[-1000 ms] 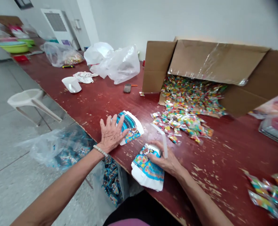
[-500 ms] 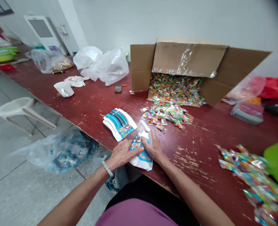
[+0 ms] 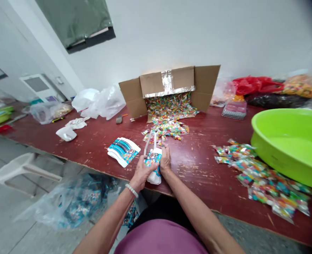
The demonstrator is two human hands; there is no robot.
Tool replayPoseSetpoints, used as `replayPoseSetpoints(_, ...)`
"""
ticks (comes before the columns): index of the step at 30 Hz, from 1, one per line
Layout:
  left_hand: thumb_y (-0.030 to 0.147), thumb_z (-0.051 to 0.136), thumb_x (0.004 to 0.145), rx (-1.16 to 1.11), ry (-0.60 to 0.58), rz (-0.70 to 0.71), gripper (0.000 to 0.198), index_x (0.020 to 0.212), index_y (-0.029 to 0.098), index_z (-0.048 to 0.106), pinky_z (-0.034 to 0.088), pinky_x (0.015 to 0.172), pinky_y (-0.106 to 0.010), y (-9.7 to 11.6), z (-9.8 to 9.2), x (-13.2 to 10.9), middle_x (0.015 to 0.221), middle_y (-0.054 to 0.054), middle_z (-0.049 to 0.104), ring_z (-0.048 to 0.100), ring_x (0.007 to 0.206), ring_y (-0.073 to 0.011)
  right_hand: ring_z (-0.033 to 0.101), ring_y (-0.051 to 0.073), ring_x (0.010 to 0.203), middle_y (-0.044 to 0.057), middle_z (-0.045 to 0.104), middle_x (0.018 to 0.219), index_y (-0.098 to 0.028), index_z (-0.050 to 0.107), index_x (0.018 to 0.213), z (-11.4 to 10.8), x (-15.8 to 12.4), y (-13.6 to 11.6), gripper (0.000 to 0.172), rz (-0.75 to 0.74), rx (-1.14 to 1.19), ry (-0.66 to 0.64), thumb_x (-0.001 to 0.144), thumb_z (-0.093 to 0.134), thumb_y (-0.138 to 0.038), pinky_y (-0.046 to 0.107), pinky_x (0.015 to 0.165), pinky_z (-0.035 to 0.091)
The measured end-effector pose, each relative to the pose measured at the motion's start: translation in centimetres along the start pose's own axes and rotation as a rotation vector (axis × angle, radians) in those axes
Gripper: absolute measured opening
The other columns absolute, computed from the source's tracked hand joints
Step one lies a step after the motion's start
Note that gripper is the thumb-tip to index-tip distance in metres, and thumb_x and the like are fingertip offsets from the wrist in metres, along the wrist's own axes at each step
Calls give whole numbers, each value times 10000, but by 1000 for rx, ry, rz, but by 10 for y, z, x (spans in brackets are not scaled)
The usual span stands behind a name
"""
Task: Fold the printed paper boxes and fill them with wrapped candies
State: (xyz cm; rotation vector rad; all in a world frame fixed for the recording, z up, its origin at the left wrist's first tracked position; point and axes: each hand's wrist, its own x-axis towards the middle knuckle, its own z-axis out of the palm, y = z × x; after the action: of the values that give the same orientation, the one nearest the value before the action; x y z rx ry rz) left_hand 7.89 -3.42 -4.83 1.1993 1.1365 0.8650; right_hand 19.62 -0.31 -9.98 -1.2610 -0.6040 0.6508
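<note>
My left hand [image 3: 144, 173], with a beaded bracelet [image 3: 132, 190] at its wrist, and my right hand [image 3: 165, 159] grip a stack of white pouches with blue printing [image 3: 153, 165] from both sides at the table's near edge. The stack's lower end hangs a little past that edge. A thin white strip [image 3: 154, 140] sticks up from the stack, and my fingers hide part of the print. Just left of my left hand lies a second stack of blue-and-white pouches [image 3: 123, 151].
Colourful wrapped sweets [image 3: 166, 111] spill from a cardboard box [image 3: 166, 83] lying on its side on the red wooden table [image 3: 195, 148]. More packets [image 3: 261, 176] lie beside a green basin [image 3: 290, 144]. A bag of blue packets [image 3: 76, 204] lies on the floor.
The view has tilted up and swung, bringing the green basin fully into sight. Both hands have closed around the pouch stack, which now stands more upright between them.
</note>
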Motion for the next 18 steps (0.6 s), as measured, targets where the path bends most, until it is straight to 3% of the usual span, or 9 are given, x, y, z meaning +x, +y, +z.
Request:
replayPoseSetpoints(5, 258, 958, 507, -145, 2, -117, 806, 1190, 174, 540, 596, 746, -357, 8, 5, 4, 986, -88, 742, 715, 736, -196, 695, 202, 814, 70, 726, 925, -153, 599, 1160, -1, 6, 3, 451, 7, 14, 13, 918, 290, -374, 301, 732, 541)
replayPoseSetpoints(10, 139, 925, 509, -164, 26, -194, 764, 1189, 140, 577, 614, 768, -411, 18, -16, 1, 930, -91, 761, 736, 732, -226, 688, 212, 909, 90, 724, 995, -147, 602, 1208, -4, 11, 2, 426, -96, -140, -17, 899, 326, -246, 337, 823, 551)
replayPoseSetpoints(15, 127, 905, 524, -77, 141, -141, 891, 1325, 165, 516, 614, 776, -407, 21, -44, -5, 949, -80, 762, 744, 767, -231, 556, 241, 1216, 122, 633, 1274, -188, 621, 1292, -16, 27, -12, 531, -262, -441, -93, 815, 427, -58, 384, 1059, 441)
replayPoseSetpoints(18, 175, 894, 560, 39, 201, -49, 914, 1380, 169, 489, 608, 747, -369, 24, -51, 5, 994, -85, 752, 732, 771, -212, 520, 294, 1251, 148, 513, 1409, -228, 559, 1408, -27, 43, -19, 598, -273, -653, -125, 843, 459, -57, 427, 1045, 445)
